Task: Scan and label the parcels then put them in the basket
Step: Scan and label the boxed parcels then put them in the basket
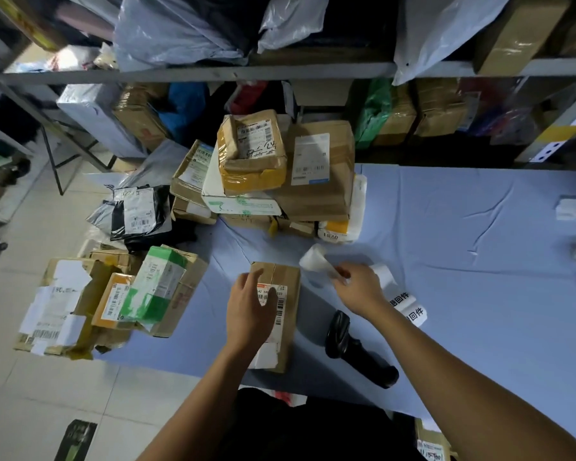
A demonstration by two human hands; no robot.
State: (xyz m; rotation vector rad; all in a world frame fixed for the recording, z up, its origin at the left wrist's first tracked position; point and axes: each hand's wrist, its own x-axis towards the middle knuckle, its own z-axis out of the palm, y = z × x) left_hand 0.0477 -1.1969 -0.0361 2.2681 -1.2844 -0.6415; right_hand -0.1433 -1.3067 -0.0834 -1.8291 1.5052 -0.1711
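We find the brown parcel (281, 277) lying flat on the tabletop (463, 261) near its front edge, long side running away from us and its white shipping label with barcodes facing up. The left grip (250, 311) rests on top of it, wide and relaxed, the fingers spread towards the parcel's far left corner and the thumb lying across the label.

Just to the right, the right grip (359, 287) is narrowed to a pinch on a strip of labels (316, 261). The strip's free end curls up off the blue cloth beyond the fingertips, while its other end trails past the wrist and shows printed black characters. Near that forearm a black barcode scanner (356, 351) lies on its side on the cloth, apart from the parcel and touched by neither grip.

At the tabletop's far left corner stands a stack of parcels (316, 181), mostly brown cartons with one white box among them. Left of the tabletop, lower down, a second heap of cartons (113, 301) sits over the tiled floor (30, 394); we cannot tell what carries it. A black poly bag (137, 211) lies between the two heaps. Behind everything, metal shelves (213, 73) are crammed with bags and boxes.
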